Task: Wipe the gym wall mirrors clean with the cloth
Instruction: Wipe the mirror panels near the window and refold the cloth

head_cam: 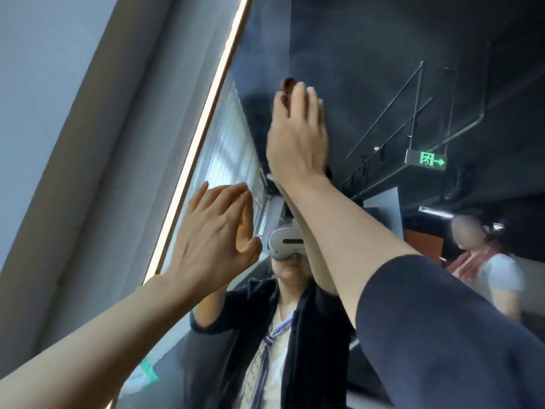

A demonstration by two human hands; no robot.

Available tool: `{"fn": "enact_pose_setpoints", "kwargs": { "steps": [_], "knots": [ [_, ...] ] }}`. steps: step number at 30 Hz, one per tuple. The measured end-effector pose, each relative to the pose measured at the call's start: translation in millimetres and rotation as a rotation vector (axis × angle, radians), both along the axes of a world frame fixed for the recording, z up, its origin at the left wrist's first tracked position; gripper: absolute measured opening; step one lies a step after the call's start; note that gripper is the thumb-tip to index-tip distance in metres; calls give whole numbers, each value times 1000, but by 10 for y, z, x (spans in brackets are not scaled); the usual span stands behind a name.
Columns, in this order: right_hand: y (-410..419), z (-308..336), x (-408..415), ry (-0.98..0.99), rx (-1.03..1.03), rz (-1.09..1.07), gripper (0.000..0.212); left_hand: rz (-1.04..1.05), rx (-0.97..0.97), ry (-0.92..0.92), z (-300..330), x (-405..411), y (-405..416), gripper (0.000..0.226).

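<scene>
Two hands are raised against the wall mirror (368, 69), whose lit bronze frame edge (203, 119) runs slantwise up its left side. The right hand (298, 134) is pressed flat to the glass high up, near that left edge, with its fingers straight and close together. A small dark reddish cloth (287, 84) is seen only as a bit peeking out past the fingertips, trapped between the hand and the mirror; the rest of it is hidden under the palm. The right arm is covered above the elbow by a dark sleeve (442, 335). The left hand (215, 237) is held lower and closer to the frame edge, fingers relaxed and slightly bent, nothing grasped; whether it touches the glass cannot be told. In the mirror the person's reflection (283, 320) is shown, along with a green exit sign (427, 159) under a dark ceiling and a second person (483, 261) towards the right edge. A grey wall (59, 143) lies left of the frame.
</scene>
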State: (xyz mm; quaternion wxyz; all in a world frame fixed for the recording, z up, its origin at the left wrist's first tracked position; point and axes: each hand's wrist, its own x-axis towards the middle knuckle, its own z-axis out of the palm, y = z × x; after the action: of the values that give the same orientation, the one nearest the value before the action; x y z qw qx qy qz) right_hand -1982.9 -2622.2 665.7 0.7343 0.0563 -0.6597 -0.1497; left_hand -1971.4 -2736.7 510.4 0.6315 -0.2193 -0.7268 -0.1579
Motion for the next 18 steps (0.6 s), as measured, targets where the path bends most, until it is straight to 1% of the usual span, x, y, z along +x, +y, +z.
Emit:
{"fn": "enact_pose_setpoints", "kwargs": {
  "steps": [2, 5, 8, 9, 13, 16, 18],
  "knots": [
    [425, -101, 115, 80, -79, 24, 44, -31, -30, 13, -39, 65, 259, 69],
    [1139, -321, 420, 61, -177, 20, 48, -75, -75, 27, -113, 185, 750, 69],
    [1843, -526, 773, 67, -292, 36, 61, -124, -124, 35, -197, 332, 1275, 70],
    [2083, -597, 874, 68, -318, 40, 62, -138, -140, 43, -227, 382, 1440, 70],
    [3018, -866, 1198, 126, -454, 41, 52, -190, -177, 61, -369, 557, 1937, 70],
    [3301, -975, 1252, 157, -570, 78, 48, -179, -192, 42, -450, 601, 2053, 67],
    [3183, -958, 1201, 185, -630, 95, 49, -161, -185, 32, -490, 595, 1992, 65]
  ]
}}
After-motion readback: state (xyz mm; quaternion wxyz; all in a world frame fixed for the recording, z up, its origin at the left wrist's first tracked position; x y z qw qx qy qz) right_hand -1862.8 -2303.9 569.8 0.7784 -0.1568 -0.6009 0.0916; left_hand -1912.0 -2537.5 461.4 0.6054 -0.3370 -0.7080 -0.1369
